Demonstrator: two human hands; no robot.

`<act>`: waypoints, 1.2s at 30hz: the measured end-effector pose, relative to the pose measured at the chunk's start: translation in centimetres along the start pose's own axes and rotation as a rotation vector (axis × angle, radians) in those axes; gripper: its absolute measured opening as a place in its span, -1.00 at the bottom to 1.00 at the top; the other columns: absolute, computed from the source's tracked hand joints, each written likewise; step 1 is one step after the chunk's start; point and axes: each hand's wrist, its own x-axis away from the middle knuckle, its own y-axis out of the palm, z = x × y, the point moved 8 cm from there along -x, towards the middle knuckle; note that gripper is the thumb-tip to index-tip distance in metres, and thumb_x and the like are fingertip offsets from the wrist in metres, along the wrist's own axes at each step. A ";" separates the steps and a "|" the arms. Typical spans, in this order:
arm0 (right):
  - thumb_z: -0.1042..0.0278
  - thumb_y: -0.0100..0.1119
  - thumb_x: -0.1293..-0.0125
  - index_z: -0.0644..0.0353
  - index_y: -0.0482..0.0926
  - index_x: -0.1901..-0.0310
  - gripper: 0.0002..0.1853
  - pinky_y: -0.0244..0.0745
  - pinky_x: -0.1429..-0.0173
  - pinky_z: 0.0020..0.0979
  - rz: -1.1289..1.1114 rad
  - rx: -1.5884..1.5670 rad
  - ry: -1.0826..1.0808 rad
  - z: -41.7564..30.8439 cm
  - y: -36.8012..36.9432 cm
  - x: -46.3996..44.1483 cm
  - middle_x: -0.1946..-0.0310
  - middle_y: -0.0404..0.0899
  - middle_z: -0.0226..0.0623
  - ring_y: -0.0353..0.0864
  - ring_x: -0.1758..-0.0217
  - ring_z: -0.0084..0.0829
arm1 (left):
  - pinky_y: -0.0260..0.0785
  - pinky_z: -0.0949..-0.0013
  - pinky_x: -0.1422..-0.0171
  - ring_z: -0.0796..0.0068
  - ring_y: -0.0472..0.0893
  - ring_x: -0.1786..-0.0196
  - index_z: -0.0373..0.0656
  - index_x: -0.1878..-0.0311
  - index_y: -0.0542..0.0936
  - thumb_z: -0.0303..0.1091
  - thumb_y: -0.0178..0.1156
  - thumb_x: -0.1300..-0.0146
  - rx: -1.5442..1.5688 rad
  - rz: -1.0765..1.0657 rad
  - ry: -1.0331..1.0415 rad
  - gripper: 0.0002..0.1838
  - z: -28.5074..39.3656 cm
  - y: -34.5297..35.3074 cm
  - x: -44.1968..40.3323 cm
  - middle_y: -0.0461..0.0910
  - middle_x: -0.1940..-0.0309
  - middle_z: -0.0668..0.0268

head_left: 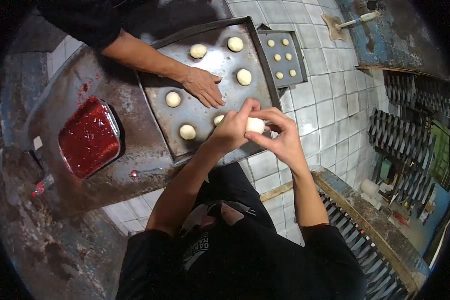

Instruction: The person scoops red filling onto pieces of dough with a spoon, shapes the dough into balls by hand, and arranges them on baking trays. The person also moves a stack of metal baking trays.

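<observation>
Between my two hands, above the near right edge of the baking tray [220, 60], is a pale dough ball [255, 127]. My left hand [231, 127] is closed against its left side, thumb and fingers bent. Curled fingers of my right hand [281, 134] hold it from the right, with the thumb beneath. Several more dough balls lie spaced out on the tray, among them one dough ball [244, 77] at the right and another [187, 132] at the near left. One dough ball [218, 120] is partly hidden behind my left hand.
A co-worker's hand [204, 86] lies flat on the tray. Left of it stands a tray of red filling [90, 137] on the stained table [130, 115]. A smaller tray [286, 57] with dough balls sits beyond, and a wooden-handled tool [357, 21] lies far right.
</observation>
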 end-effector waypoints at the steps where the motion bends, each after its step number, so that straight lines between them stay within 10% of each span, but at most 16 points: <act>1: 0.42 0.60 -0.12 0.22 0.75 -0.05 -0.57 0.62 0.00 -0.45 -0.002 0.004 0.009 1.5 -0.3 -0.3 -0.01 0.68 -0.30 0.66 -0.05 -0.47 | 0.55 0.02 0.04 -0.13 0.75 0.07 -0.12 -0.24 0.32 -0.23 0.47 -0.23 0.010 -0.001 -0.005 -0.37 -0.9 0.4 -0.6 0.71 0.23 -0.05; 4: 0.41 0.60 -0.14 0.22 0.74 -0.06 -0.58 0.63 0.02 -0.46 0.048 -0.041 0.057 7.3 -1.0 -2.0 0.03 0.67 -0.29 0.68 -0.05 -0.47 | 0.47 0.03 -0.26 -0.08 0.65 -0.24 -0.14 -0.44 0.13 -0.19 0.57 -0.12 -0.254 -0.083 -0.195 -0.04 -4.0 0.8 -1.0 0.58 -0.15 -0.11; 9: 0.31 0.53 -0.17 0.11 0.75 -0.03 -0.63 0.65 -0.04 -0.16 0.095 0.542 0.018 17.9 0.4 -5.7 0.09 0.65 -0.15 0.73 0.04 -0.08 | 0.39 0.08 -0.42 -0.03 0.53 -0.35 -0.19 -0.54 0.05 -0.34 0.65 0.03 -0.150 0.152 -0.129 0.16 -7.0 -2.2 5.3 0.47 -0.21 -0.07; 14: 0.18 0.55 -0.16 0.03 0.66 -0.20 -0.46 0.60 -0.18 -0.05 0.012 0.663 -0.006 19.0 2.0 -5.9 -0.10 0.58 -0.10 0.63 -0.14 0.04 | 0.44 0.17 -0.32 0.15 0.55 -0.10 -0.19 -0.55 0.02 -0.48 0.57 -0.08 -0.149 0.227 -0.303 0.09 -12.2 -6.4 15.7 0.46 -0.09 0.12; 20: -0.41 0.24 -0.31 0.73 0.06 -0.48 0.21 -0.06 -0.71 0.03 0.201 0.818 0.016 19.2 3.7 -5.9 -0.58 -0.04 0.44 0.01 -0.67 0.25 | 0.43 0.20 -0.25 0.40 0.50 0.02 -0.09 -0.53 0.06 -0.60 0.50 -0.10 0.205 0.461 -0.566 0.02 -12.4 -10.8 24.3 0.41 0.01 0.27; 27: -0.44 0.00 -0.43 0.55 -0.17 -0.61 0.18 -0.28 -0.75 0.04 0.332 0.992 0.231 21.7 7.0 -7.1 -0.68 -0.25 0.25 -0.29 -0.77 0.06 | 0.38 0.44 0.09 0.60 0.41 0.28 -0.08 -0.48 0.14 -0.57 0.49 -0.11 0.093 0.550 -0.429 -0.06 -11.5 -13.4 28.8 0.44 0.07 0.31; 32: -0.26 -0.18 -0.61 0.36 -0.08 -0.65 -0.09 -0.26 -0.76 -0.13 0.355 0.295 0.103 30.2 0.7 -9.4 -0.71 -0.13 0.02 -0.21 -0.78 -0.08 | 0.37 0.44 0.20 0.60 0.44 0.29 -0.12 -0.33 0.37 -0.53 0.46 -0.15 -0.103 0.495 -0.551 -0.31 -12.1 -15.8 35.7 0.49 0.14 0.33; 34: -0.22 -0.03 -0.61 0.19 0.32 -0.52 -0.29 0.35 -0.50 -0.23 0.607 -0.417 0.194 27.0 -2.0 -5.4 -0.42 0.47 -0.21 0.47 -0.43 -0.29 | 0.45 0.40 0.15 0.55 0.54 0.24 -0.13 -0.20 0.50 -0.48 0.43 -0.22 0.028 0.500 -0.563 -0.51 -14.3 -15.7 40.6 0.56 0.18 0.31; 36: -0.22 0.04 -0.58 0.08 0.44 -0.45 -0.36 0.51 -0.29 -0.26 0.434 -0.251 0.060 13.4 1.6 -1.0 -0.16 0.63 -0.32 0.60 -0.17 -0.40 | 0.53 0.35 0.05 0.50 0.63 0.15 -0.13 -0.05 0.60 -0.42 0.37 -0.31 0.077 0.551 -0.433 -0.73 -15.2 -16.0 46.1 0.63 0.22 0.28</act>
